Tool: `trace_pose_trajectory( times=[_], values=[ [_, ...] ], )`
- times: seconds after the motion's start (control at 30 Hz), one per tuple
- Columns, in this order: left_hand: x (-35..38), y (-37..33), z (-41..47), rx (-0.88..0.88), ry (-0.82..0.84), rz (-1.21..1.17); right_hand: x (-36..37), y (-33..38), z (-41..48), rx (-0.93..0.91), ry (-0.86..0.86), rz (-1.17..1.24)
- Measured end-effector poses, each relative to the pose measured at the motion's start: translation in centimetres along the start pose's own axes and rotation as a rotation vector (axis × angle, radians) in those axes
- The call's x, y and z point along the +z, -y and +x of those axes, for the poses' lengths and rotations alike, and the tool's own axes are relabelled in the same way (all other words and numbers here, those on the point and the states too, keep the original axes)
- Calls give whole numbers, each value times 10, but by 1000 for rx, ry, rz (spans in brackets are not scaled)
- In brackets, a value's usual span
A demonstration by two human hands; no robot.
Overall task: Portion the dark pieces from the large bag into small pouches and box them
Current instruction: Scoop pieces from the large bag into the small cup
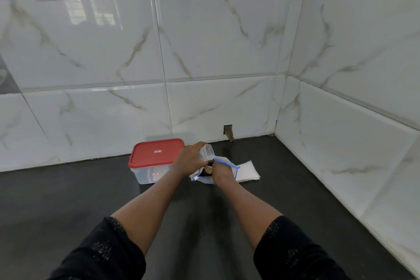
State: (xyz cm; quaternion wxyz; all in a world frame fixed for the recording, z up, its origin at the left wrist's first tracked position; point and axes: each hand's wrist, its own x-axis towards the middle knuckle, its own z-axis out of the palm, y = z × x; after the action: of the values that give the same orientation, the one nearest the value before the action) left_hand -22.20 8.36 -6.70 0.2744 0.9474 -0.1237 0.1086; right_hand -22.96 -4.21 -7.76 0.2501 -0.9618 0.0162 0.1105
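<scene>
A large clear bag (229,166) with a blue zip edge lies open on the dark counter, with dark pieces (205,171) showing inside its mouth. My right hand (221,171) is pushed into the bag's opening, fingers hidden among the pieces. My left hand (189,160) is closed on a small clear pouch (205,152), held upright just above the bag. A clear plastic box with a red lid (156,153) stands shut just left of my left hand.
A flat stack of white pouches (248,171) lies behind the large bag to the right. The dark counter (91,188) meets marble-tiled walls at the back and right, forming a corner. A small cut-out hole (228,130) sits low in the back wall.
</scene>
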Motion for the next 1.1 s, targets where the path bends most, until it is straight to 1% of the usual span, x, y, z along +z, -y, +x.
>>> trace_pose_trajectory(
  times=[0.1,0.2,0.3,0.43,0.5,0.63,0.67,0.7,0.77,0.83,0.87,0.9,0.93,1.0,1.03,1.1],
  values=[
    [-2,0,0,2,11,5,1,-1,2,-23,4,-32],
    [-3,0,0,3,2,6,-1,4,2,84,12,54],
    [-3,-2,-2,-1,0,-11,1,7,-1,104,-21,73],
    [-2,0,-6,1,6,-4,3,14,-4,182,74,145],
    [-3,0,-7,-4,7,-3,3,16,-3,186,88,167],
    [-6,0,-7,-10,5,-12,3,23,-1,223,105,287],
    [-6,0,-7,-6,3,-17,5,25,-1,242,117,337],
    [-7,1,-7,-3,-1,-21,8,26,1,229,146,389],
    [-8,2,-6,0,-11,-25,10,29,0,205,150,547],
    [-11,4,-7,-2,-12,-20,11,29,4,224,157,531],
    [-12,5,-7,-3,-11,-15,7,30,1,279,141,568],
    [-13,6,-7,-4,-12,-11,7,31,4,297,139,546],
    [-13,8,-8,-6,-18,-10,7,32,2,315,148,632],
    [-14,10,-9,-18,-30,-14,10,33,-1,247,221,552],
    [-15,11,-9,-21,-33,-13,11,34,2,224,199,504],
    [-16,12,-10,-25,-34,-15,15,33,4,199,238,443]
  ],
)
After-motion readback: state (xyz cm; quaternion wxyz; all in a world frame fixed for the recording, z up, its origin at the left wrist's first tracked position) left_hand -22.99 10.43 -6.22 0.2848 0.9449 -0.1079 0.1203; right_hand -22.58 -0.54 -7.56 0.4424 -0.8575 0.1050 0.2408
